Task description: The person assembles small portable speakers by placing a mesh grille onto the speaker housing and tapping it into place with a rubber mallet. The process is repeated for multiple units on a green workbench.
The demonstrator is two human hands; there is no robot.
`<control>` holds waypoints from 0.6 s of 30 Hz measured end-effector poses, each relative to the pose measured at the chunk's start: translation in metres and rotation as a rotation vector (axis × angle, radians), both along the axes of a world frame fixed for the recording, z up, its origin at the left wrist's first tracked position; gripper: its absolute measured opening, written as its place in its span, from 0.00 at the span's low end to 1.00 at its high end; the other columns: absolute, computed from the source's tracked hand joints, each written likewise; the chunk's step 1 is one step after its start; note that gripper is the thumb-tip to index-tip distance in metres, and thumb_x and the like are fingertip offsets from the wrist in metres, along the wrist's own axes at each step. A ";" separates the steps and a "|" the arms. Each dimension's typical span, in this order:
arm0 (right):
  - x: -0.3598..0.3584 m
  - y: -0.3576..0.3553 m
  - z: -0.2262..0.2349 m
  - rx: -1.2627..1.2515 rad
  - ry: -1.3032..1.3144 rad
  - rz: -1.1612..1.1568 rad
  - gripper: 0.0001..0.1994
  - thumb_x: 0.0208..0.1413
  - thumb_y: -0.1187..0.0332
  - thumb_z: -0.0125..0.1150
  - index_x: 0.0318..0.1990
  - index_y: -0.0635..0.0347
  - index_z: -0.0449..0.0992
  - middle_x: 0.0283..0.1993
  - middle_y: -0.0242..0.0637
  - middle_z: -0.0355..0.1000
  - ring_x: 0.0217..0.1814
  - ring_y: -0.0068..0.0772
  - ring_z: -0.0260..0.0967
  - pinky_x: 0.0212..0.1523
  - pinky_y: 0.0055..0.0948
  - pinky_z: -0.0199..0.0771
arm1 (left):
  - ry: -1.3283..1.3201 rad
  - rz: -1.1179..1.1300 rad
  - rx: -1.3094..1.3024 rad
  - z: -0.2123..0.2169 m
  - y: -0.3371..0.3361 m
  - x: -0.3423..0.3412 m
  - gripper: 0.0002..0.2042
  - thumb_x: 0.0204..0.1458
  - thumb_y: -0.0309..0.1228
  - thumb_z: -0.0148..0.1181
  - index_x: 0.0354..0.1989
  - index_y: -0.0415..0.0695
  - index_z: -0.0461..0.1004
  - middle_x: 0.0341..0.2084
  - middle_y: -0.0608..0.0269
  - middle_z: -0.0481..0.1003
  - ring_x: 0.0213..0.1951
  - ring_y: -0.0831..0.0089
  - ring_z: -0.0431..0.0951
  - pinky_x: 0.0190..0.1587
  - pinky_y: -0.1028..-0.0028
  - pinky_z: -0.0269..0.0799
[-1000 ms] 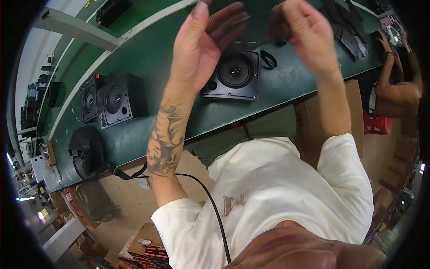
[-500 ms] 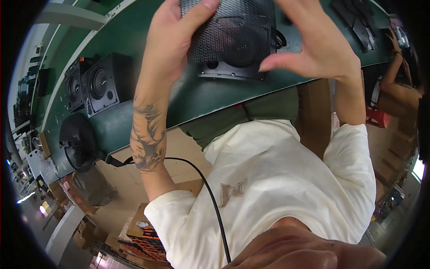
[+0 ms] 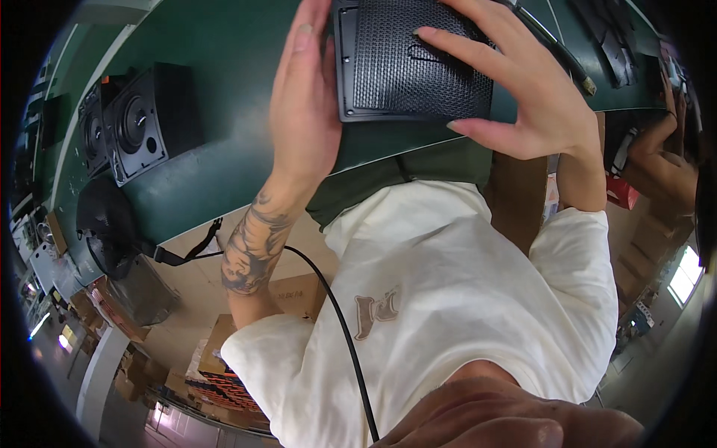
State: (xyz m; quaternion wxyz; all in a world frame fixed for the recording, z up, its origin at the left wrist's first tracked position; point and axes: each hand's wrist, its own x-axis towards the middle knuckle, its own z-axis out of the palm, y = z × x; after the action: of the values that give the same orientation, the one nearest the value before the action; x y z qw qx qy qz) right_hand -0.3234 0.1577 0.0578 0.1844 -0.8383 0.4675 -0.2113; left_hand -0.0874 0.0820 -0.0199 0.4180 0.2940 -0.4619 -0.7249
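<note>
A black metal mesh grille [image 3: 388,78] now lies on the front of a black speaker [image 3: 346,71] at the bench's near edge. The speaker's frame with its screws shows along the left side, while its top runs out of view. My left hand [image 3: 305,112] is stretched out upright along the speaker's left side, fingers straight. Above the right half of the grille my right hand [image 3: 526,89] spreads its fingers, with fingertips on or close to the mesh and the thumb by the lower right corner. Neither hand grips anything.
Two black speakers without grilles [image 3: 138,123] stand on the green bench [image 3: 224,142] at the left. A black bag-like thing [image 3: 108,216] sits by the edge. Right of my hand lies a dark rod with a brass-coloured tip [image 3: 588,86]. Another person's arm [image 3: 657,142] shows far right.
The grille has come down from in front of the speaker onto its face. My left hand let go of it and flattened against the side; my right hand moved over the mesh.
</note>
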 end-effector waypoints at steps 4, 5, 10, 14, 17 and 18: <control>-0.008 -0.005 0.003 0.055 0.091 0.067 0.37 0.50 0.57 0.74 0.66 0.65 0.71 0.72 0.71 0.54 0.69 0.70 0.60 0.66 0.52 0.63 | 0.017 0.004 0.044 -0.002 0.006 -0.002 0.29 0.72 0.37 0.38 0.77 0.36 0.48 0.74 0.46 0.55 0.75 0.59 0.55 0.76 0.61 0.49; -0.010 -0.006 0.006 0.074 0.110 0.088 0.36 0.50 0.57 0.74 0.66 0.64 0.71 0.72 0.71 0.54 0.68 0.70 0.60 0.66 0.53 0.64 | 0.030 -0.003 0.057 -0.004 0.006 -0.002 0.28 0.72 0.36 0.40 0.76 0.35 0.49 0.74 0.47 0.56 0.75 0.60 0.55 0.76 0.62 0.50; -0.011 -0.021 0.011 0.009 0.232 0.202 0.35 0.51 0.56 0.73 0.66 0.62 0.73 0.71 0.70 0.55 0.67 0.69 0.61 0.66 0.53 0.64 | 0.252 -0.047 0.240 -0.019 0.007 -0.007 0.29 0.74 0.39 0.37 0.77 0.34 0.48 0.71 0.47 0.60 0.70 0.63 0.64 0.71 0.65 0.61; -0.017 -0.031 -0.008 -0.039 0.198 0.238 0.35 0.51 0.56 0.73 0.66 0.61 0.73 0.70 0.69 0.56 0.67 0.68 0.61 0.66 0.52 0.64 | 0.256 -0.082 0.297 0.005 0.010 -0.006 0.29 0.73 0.36 0.40 0.77 0.33 0.46 0.72 0.46 0.59 0.71 0.61 0.63 0.72 0.65 0.59; -0.010 -0.030 0.000 -0.009 0.124 0.217 0.36 0.50 0.56 0.73 0.66 0.61 0.73 0.70 0.69 0.57 0.67 0.68 0.61 0.66 0.51 0.65 | 0.187 -0.132 -0.039 -0.023 0.007 -0.005 0.30 0.72 0.32 0.45 0.77 0.31 0.45 0.72 0.45 0.58 0.71 0.61 0.63 0.72 0.67 0.58; -0.019 -0.033 -0.017 -0.079 0.156 0.242 0.36 0.50 0.56 0.73 0.66 0.61 0.73 0.70 0.69 0.57 0.67 0.68 0.62 0.66 0.51 0.66 | 0.177 -0.119 -0.004 -0.025 0.009 -0.005 0.30 0.71 0.30 0.45 0.77 0.30 0.45 0.72 0.45 0.58 0.71 0.62 0.63 0.72 0.67 0.58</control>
State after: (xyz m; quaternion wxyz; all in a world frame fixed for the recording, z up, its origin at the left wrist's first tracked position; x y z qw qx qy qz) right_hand -0.3428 0.1243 0.0413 0.1383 -0.9090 0.3674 -0.1401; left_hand -0.0922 0.0908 -0.0448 0.4142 0.2000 -0.4412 -0.7706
